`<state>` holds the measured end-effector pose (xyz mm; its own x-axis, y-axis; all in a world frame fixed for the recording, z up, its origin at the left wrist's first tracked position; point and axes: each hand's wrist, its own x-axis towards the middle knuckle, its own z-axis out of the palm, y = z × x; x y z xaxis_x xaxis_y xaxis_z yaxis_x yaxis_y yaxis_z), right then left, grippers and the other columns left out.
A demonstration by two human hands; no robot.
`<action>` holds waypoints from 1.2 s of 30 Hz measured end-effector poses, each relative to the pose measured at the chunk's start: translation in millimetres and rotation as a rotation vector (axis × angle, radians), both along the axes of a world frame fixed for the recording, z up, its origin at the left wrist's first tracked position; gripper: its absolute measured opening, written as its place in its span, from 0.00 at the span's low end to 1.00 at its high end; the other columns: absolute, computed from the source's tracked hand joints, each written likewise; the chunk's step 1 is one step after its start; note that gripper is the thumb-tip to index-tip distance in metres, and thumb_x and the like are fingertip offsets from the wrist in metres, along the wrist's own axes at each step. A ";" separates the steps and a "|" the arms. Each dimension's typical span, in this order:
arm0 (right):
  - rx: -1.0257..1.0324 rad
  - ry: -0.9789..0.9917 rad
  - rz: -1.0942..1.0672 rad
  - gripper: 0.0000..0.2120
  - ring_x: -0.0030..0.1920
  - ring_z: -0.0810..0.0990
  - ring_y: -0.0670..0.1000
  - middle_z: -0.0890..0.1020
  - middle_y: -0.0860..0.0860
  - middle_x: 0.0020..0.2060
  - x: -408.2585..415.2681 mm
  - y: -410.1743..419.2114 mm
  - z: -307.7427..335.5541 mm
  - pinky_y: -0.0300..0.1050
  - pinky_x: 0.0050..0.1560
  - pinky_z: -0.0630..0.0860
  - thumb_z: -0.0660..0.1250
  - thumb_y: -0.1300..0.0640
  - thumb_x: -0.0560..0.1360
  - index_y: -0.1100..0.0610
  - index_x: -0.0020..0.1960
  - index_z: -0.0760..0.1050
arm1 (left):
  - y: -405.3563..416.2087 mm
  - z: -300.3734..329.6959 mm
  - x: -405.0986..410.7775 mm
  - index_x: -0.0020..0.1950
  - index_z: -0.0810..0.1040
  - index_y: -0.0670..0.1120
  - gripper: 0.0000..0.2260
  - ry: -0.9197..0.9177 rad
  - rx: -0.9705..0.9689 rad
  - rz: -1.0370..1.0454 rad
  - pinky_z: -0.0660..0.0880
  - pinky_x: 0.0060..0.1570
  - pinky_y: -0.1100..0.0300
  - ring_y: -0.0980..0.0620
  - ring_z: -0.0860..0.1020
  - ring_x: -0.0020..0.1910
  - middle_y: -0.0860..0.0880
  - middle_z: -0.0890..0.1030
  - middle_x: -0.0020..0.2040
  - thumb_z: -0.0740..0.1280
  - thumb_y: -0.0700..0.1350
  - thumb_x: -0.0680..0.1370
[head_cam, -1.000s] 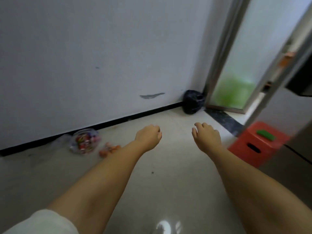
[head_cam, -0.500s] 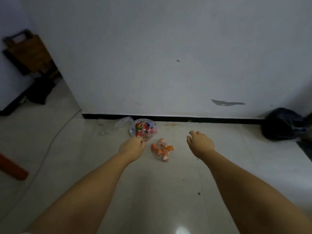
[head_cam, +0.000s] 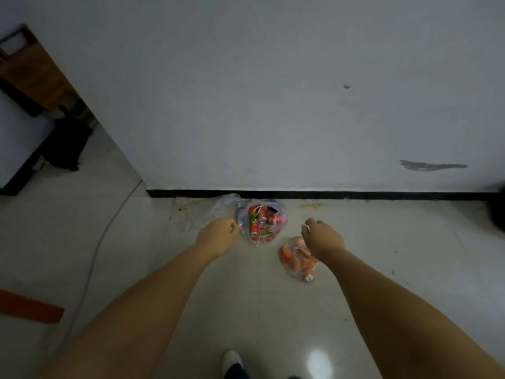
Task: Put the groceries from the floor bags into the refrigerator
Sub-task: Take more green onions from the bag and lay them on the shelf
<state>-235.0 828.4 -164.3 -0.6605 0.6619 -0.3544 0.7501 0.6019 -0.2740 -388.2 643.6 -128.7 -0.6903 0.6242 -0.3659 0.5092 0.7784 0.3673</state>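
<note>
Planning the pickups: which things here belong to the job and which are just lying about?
Job: bag of red cans; bag of carrots.

Lying about: empty clear bag; white cable; orange object; black bag; wooden furniture.

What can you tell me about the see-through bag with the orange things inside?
The clear plastic bag of orange produce lies on the pale tiled floor, crumpled and thin. It holds several rounded orange pieces; what they are is too blurred to tell. A small label shows at its near end. The right hand hangs over its far end, and contact is unclear.

Bare floor [head_cam: 246,296] before bags [head_cam: 262,222]
</note>
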 end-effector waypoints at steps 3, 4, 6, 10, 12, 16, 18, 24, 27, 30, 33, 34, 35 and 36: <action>-0.070 -0.043 -0.012 0.16 0.60 0.75 0.57 0.75 0.56 0.61 -39.9 10.1 -24.7 0.52 0.59 0.73 0.51 0.52 0.82 0.54 0.66 0.68 | 28.3 -21.5 -46.2 0.36 0.66 0.47 0.14 -0.038 -0.033 0.012 0.64 0.39 0.59 0.48 0.70 0.39 0.47 0.71 0.37 0.56 0.45 0.81; -0.086 -0.055 -0.016 0.16 0.60 0.75 0.58 0.75 0.56 0.61 -51.3 16.5 -32.7 0.53 0.59 0.73 0.51 0.52 0.81 0.54 0.67 0.67 | 39.4 -29.9 -57.3 0.33 0.64 0.47 0.16 -0.057 -0.041 0.006 0.63 0.39 0.59 0.48 0.69 0.38 0.47 0.69 0.35 0.56 0.44 0.81; -0.100 -0.082 -0.017 0.16 0.60 0.75 0.58 0.74 0.55 0.62 -73.7 35.4 -51.8 0.54 0.60 0.73 0.52 0.53 0.81 0.54 0.67 0.67 | 64.3 -49.2 -76.5 0.31 0.61 0.49 0.17 -0.104 -0.050 -0.022 0.62 0.37 0.59 0.48 0.68 0.37 0.48 0.67 0.32 0.56 0.44 0.81; -0.115 -0.099 -0.007 0.17 0.61 0.75 0.57 0.75 0.56 0.62 -126.4 83.1 -101.6 0.53 0.60 0.73 0.51 0.53 0.82 0.55 0.69 0.66 | 114.8 -108.5 -115.2 0.34 0.67 0.46 0.15 -0.178 -0.065 -0.028 0.62 0.36 0.60 0.40 0.73 0.39 0.37 0.73 0.40 0.56 0.45 0.81; -0.138 -0.096 -0.007 0.18 0.60 0.75 0.57 0.75 0.56 0.62 -152.5 104.2 -136.1 0.52 0.60 0.73 0.50 0.52 0.82 0.55 0.68 0.67 | 137.7 -152.7 -133.0 0.34 0.67 0.47 0.15 -0.219 -0.071 -0.022 0.63 0.36 0.60 0.43 0.72 0.38 0.41 0.71 0.38 0.57 0.46 0.81; -0.187 -0.081 0.021 0.17 0.62 0.75 0.57 0.74 0.56 0.64 -190.8 131.1 -224.4 0.51 0.61 0.71 0.52 0.54 0.82 0.54 0.69 0.67 | 177.1 -249.5 -159.4 0.42 0.74 0.41 0.12 -0.269 -0.094 -0.037 0.69 0.38 0.55 0.39 0.77 0.42 0.37 0.78 0.45 0.57 0.46 0.81; -0.197 -0.106 0.100 0.17 0.63 0.75 0.57 0.74 0.56 0.64 -211.5 136.8 -292.6 0.50 0.62 0.71 0.52 0.54 0.82 0.55 0.69 0.67 | 196.0 -320.7 -172.1 0.47 0.75 0.41 0.12 -0.290 -0.099 -0.073 0.75 0.43 0.52 0.39 0.78 0.46 0.39 0.80 0.47 0.58 0.47 0.81; -0.263 -0.216 0.201 0.15 0.62 0.76 0.55 0.76 0.54 0.63 -251.3 148.8 -500.7 0.48 0.64 0.72 0.55 0.59 0.80 0.55 0.65 0.72 | 247.7 -515.9 -218.9 0.58 0.75 0.43 0.11 -0.290 -0.068 -0.123 0.75 0.50 0.54 0.42 0.79 0.52 0.42 0.80 0.52 0.57 0.43 0.81; -0.271 -0.219 0.232 0.15 0.64 0.74 0.55 0.75 0.55 0.63 -268.5 164.6 -576.7 0.46 0.64 0.69 0.54 0.60 0.81 0.57 0.66 0.72 | 273.6 -591.0 -249.7 0.64 0.73 0.43 0.14 -0.195 -0.012 -0.149 0.75 0.57 0.50 0.43 0.77 0.57 0.42 0.77 0.59 0.58 0.42 0.80; -0.245 -0.199 0.279 0.17 0.62 0.75 0.56 0.76 0.55 0.64 -289.4 185.6 -641.0 0.45 0.61 0.70 0.53 0.57 0.82 0.58 0.67 0.71 | 297.4 -645.2 -276.9 0.75 0.61 0.45 0.23 -0.032 -0.003 -0.279 0.73 0.62 0.48 0.43 0.71 0.65 0.43 0.67 0.71 0.60 0.42 0.79; -0.215 -0.145 0.465 0.18 0.62 0.76 0.55 0.74 0.53 0.66 -305.9 192.7 -688.8 0.42 0.54 0.74 0.56 0.55 0.81 0.53 0.70 0.68 | 318.4 -675.2 -291.2 0.72 0.65 0.43 0.19 0.094 -0.032 -0.295 0.76 0.55 0.50 0.44 0.77 0.57 0.41 0.74 0.64 0.59 0.43 0.80; -0.155 -0.151 0.559 0.19 0.64 0.75 0.54 0.72 0.52 0.68 -309.1 192.1 -697.7 0.43 0.56 0.74 0.58 0.55 0.81 0.52 0.71 0.67 | 323.9 -682.4 -294.9 0.68 0.69 0.43 0.16 0.088 -0.033 -0.238 0.76 0.52 0.53 0.45 0.78 0.53 0.42 0.77 0.59 0.59 0.45 0.81; -0.074 -0.157 0.644 0.21 0.67 0.72 0.54 0.69 0.52 0.70 -310.4 190.2 -706.1 0.46 0.61 0.72 0.60 0.57 0.80 0.52 0.72 0.66 | 328.0 -688.6 -298.2 0.63 0.73 0.43 0.14 0.056 -0.036 -0.173 0.75 0.47 0.55 0.47 0.78 0.49 0.44 0.79 0.55 0.60 0.46 0.81; -0.015 -0.162 0.710 0.23 0.70 0.68 0.56 0.65 0.53 0.73 -310.8 189.0 -711.9 0.51 0.66 0.68 0.63 0.58 0.78 0.52 0.73 0.64 | 331.4 -693.1 -301.2 0.61 0.73 0.43 0.13 0.016 -0.051 -0.126 0.73 0.44 0.56 0.48 0.77 0.46 0.45 0.79 0.53 0.61 0.48 0.80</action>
<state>-545.8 1017.4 -876.2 -0.8674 0.0878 -0.4898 0.2124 0.9555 -0.2048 -689.4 975.0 -821.8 -0.6134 0.6873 -0.3892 0.6096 0.7253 0.3199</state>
